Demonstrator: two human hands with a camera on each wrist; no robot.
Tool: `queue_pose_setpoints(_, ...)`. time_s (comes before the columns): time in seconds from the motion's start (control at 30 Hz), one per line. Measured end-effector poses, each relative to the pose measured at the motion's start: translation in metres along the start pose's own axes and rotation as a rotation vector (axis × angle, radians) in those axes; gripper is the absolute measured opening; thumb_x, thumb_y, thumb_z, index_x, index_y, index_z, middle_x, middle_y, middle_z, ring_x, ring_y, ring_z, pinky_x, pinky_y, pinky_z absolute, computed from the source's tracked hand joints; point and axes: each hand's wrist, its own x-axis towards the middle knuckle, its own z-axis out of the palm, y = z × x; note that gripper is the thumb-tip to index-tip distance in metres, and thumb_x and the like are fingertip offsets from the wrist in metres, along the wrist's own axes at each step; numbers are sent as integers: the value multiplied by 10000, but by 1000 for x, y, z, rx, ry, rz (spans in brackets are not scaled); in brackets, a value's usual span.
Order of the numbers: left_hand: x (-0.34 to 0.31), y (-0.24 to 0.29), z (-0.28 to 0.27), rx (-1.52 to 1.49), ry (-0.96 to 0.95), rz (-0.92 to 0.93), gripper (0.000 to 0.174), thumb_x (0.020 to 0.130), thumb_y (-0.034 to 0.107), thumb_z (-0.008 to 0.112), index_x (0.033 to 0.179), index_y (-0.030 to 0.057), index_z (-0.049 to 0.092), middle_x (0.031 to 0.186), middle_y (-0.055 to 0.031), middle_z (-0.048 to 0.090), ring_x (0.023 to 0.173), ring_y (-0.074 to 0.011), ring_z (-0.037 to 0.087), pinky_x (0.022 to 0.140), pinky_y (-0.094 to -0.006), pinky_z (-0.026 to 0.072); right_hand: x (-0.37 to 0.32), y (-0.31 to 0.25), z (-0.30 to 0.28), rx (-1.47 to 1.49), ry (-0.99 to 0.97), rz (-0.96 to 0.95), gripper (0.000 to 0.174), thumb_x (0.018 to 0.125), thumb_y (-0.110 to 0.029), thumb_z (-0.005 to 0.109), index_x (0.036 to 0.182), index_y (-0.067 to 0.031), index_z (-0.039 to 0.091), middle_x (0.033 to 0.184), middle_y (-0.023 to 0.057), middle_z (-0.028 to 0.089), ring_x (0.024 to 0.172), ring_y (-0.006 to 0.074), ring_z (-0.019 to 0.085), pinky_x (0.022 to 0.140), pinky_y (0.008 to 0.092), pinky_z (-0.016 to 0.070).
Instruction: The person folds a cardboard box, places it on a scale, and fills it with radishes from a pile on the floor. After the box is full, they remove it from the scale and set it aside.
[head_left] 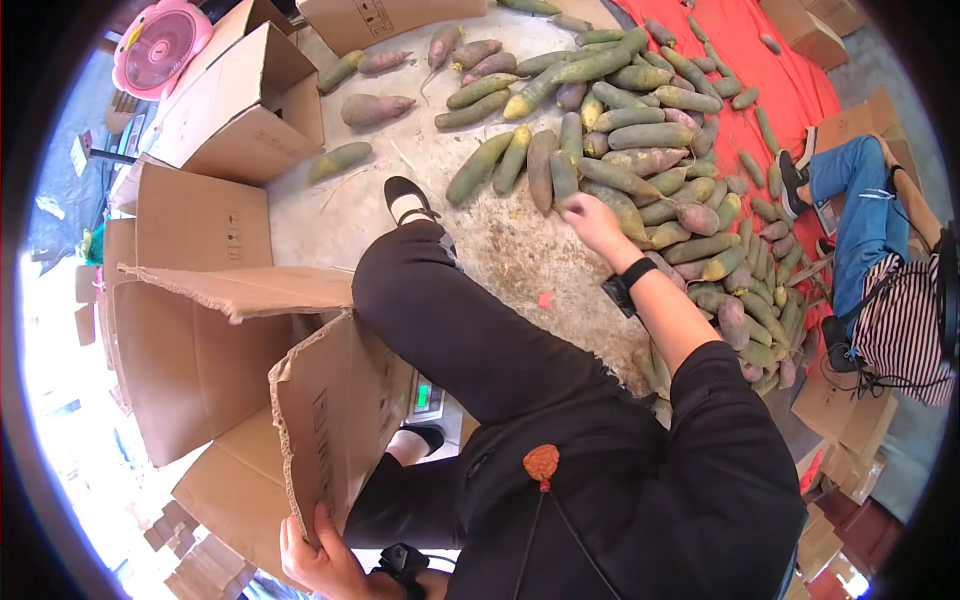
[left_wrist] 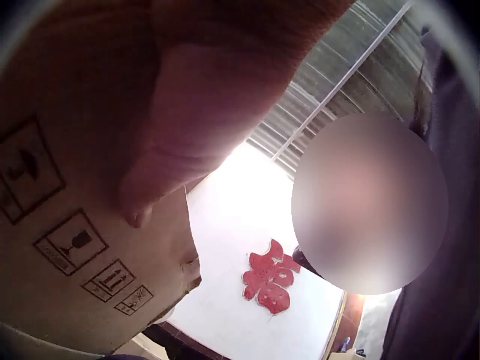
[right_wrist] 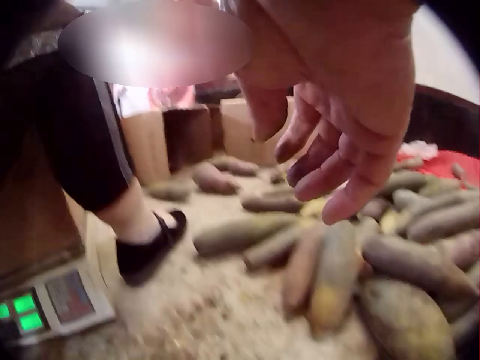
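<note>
Reaching my empty, loose-fingered right hand (head_left: 592, 222) over the roots (head_left: 650, 135) heaped on the floor (head_left: 500, 250), left hand (head_left: 315, 555) gripping the cardboard box (head_left: 340, 410) flap, I judge the next move needs a firm close on one.

Black short-sleeved top, black cropped trousers, black strap shoes (head_left: 405, 196); black camera bands on both wrists.

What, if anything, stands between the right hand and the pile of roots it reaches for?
Nothing visible. The right hand hovers open at the near edge of the pile of roots, only air under its fingers. The left hand grips a cardboard flap, well away.
</note>
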Motion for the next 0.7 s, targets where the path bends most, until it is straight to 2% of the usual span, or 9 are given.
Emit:
queue_pose_setpoints(0.07, 0, -1, 0, -41, -12, -44, 236, 811, 234, 708, 771, 7, 660, 622, -150, 561, 515, -296, 524, 501, -389, 407, -4, 77, 7, -22, 34, 126, 240, 769, -198, 628, 945, -36, 653, 941, 174, 659, 908, 337, 623, 789, 394, 486)
queue_pose_setpoints(0.13, 1, -3, 0, -29, -13, -44, 234, 811, 229, 710, 771, 4, 659, 616, -149, 558, 509, -293, 521, 499, -387, 406, -16, 119, -1, -150, 78, 336, 258, 752, -219, 636, 914, -19, 662, 936, 195, 659, 914, 357, 620, 804, 403, 486)
queue_pose_setpoints(0.27, 3, 0, 0, -12, -16, -56, 245, 818, 224, 708, 776, -12, 658, 590, -151, 543, 485, -284, 500, 490, -386, 399, -34, 186, -12, -246, 2, 503, 307, 747, -207, 655, 980, -7, 658, 961, 202, 664, 927, 337, 631, 825, 372, 484)
queue_pose_setpoints(0.33, 0, -2, 1, 14, -25, -61, 250, 824, 225, 704, 788, -19, 661, 591, -150, 553, 483, -272, 501, 491, -382, 403, -48, 185, -17, -304, -58, 541, 301, 746, -208, 651, 951, 12, 666, 958, 224, 660, 947, 351, 627, 839, 382, 479)
queue_pose_setpoints(0.47, -2, 1, 5, -114, 28, -140, 269, 830, 226, 705, 827, -42, 675, 614, -145, 599, 500, -216, 522, 501, -366, 415, -74, 191, -3, -300, -57, 778, 491, 728, -259, 684, 1126, 13, 590, 1123, 280, 595, 1063, 361, 582, 915, 391, 440)
queue_pose_setpoints(0.5, -4, -2, 5, -107, 23, -141, 269, 830, 226, 705, 827, -42, 675, 614, -145, 599, 500, -216, 522, 501, -366, 415, -75, 195, 2, -327, -118, 859, 627, 716, -282, 704, 1248, -22, 498, 1204, 273, 548, 1119, 367, 545, 948, 402, 425)
queue_pose_setpoints(0.53, -8, -7, 4, -66, -14, -251, 266, 825, 218, 711, 829, -46, 678, 613, -141, 604, 506, -199, 523, 503, -362, 417, -78, 199, 9, -327, -125, 860, 627, 716, -282, 704, 1248, -22, 498, 1204, 273, 548, 1119, 367, 545, 948, 402, 425)
queue_pose_setpoints(0.6, -8, -6, 5, -16, -53, -360, 262, 819, 209, 718, 831, -50, 680, 612, -137, 610, 512, -181, 524, 506, -357, 418, -90, 207, 27, -457, -176, 834, 654, 736, -362, 678, 1292, -101, 454, 1260, 174, 522, 1196, 357, 473, 972, 424, 420)
queue_pose_setpoints(0.7, -1, 3, 7, -147, 30, -290, 259, 809, 195, 725, 821, -60, 677, 575, -138, 581, 494, -173, 485, 497, -354, 404, -103, 185, 28, -433, -110, 800, 691, 723, -343, 707, 1313, -131, 417, 1286, 150, 474, 1218, 330, 439, 980, 434, 414)
